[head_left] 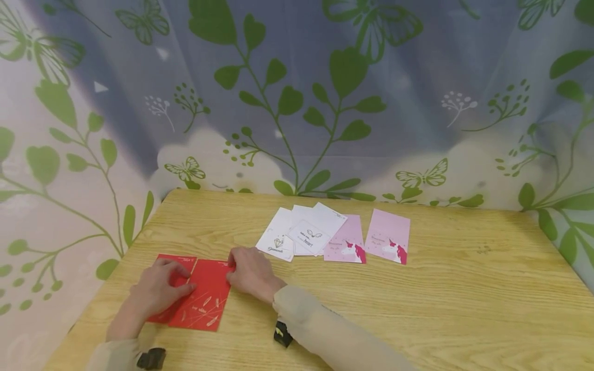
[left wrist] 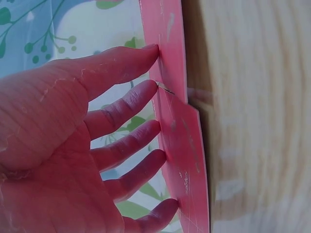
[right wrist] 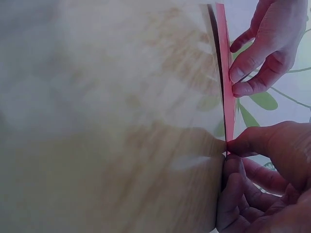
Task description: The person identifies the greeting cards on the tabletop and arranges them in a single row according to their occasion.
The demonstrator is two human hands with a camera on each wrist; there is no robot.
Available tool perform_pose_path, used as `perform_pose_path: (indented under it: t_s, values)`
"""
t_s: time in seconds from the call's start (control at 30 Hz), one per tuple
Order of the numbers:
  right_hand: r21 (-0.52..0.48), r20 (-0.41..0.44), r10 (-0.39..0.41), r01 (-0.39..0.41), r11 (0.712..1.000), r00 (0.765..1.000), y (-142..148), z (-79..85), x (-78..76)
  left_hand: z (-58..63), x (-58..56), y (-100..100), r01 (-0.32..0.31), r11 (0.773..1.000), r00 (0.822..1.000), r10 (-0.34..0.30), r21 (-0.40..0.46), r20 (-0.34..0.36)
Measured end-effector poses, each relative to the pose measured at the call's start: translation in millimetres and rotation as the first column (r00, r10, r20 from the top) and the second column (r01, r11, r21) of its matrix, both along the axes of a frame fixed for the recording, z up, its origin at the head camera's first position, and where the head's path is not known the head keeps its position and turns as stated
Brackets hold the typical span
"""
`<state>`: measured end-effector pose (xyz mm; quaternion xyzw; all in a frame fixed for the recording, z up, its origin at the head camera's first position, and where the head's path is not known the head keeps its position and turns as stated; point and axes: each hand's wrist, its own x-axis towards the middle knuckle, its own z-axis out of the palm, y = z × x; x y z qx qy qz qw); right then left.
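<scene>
Two red cards with gold line patterns lie side by side at the front left in the head view, the right red card (head_left: 209, 296) overlapping the left red card (head_left: 175, 262) along a slanted seam. My left hand (head_left: 153, 291) rests its spread fingertips on them near that seam; the left wrist view shows the fingers (left wrist: 129, 104) nearly straight, tips touching the red surface. At the upper right edge of the right red card, my right hand (head_left: 252, 272) pinches it between thumb and fingers. In the right wrist view the thumb (right wrist: 252, 140) is on the card's edge.
Behind and right of my hands, several white cards (head_left: 276, 237) lie overlapped in a fan. A pink unicorn card (head_left: 345, 242) is partly under them, and another pink unicorn card (head_left: 389, 237) lies beside it. A leaf-patterned curtain (head_left: 297, 103) hangs behind the wooden table (head_left: 464, 288).
</scene>
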<state>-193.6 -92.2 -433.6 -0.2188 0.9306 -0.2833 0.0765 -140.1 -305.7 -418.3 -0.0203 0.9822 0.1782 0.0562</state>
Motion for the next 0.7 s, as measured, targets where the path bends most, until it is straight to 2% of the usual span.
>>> perform_pose_path:
  t_s: [0.2,0.43,0.7]
  values:
    - [-0.004,0.002,0.006,-0.006,1.0,1.0,0.2,0.3,-0.8,-2.4,1.6,-0.7,0.012,1.0,1.0,-0.012,0.004,-0.014]
    - [-0.012,0.012,0.009,-0.009,1.0,1.0,0.9,0.7,-1.3,-1.8,-0.8,0.5,-0.028,1.0,0.999,0.028,0.002,0.032]
    - [-0.019,0.01,0.008,-0.008,1.0,1.0,0.9,0.7,-0.5,-1.3,-1.6,0.7,-0.047,0.999,0.998,0.047,-0.005,0.046]
